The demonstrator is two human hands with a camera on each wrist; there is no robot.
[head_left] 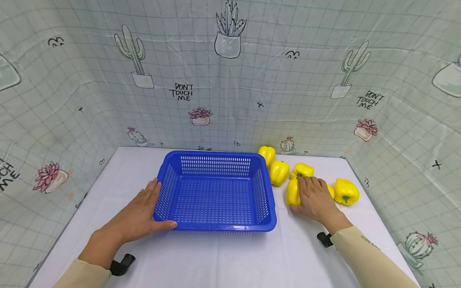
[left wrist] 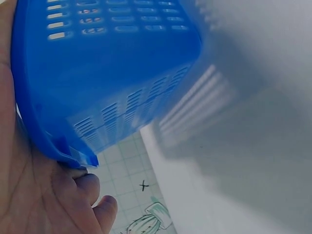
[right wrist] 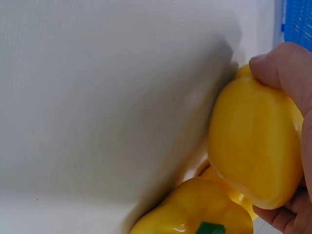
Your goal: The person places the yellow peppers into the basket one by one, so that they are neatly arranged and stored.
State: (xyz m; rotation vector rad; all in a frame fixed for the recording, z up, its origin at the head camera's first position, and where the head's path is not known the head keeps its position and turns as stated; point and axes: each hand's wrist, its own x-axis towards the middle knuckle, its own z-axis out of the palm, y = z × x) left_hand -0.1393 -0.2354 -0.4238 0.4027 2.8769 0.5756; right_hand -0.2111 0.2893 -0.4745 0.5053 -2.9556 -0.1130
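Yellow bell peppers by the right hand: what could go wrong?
Lifting the held bell pepper, the right hand might knock the green-stemmed pepper close by. The held pepper's smooth skin could slip. The left hand touches the blue basket; a push rightward could nudge the two peppers beside it.

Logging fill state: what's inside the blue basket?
Blue basket: perforated floor and left, far and right inner walls show; nothing on the floor. The front rim hides the near wall's inner face.
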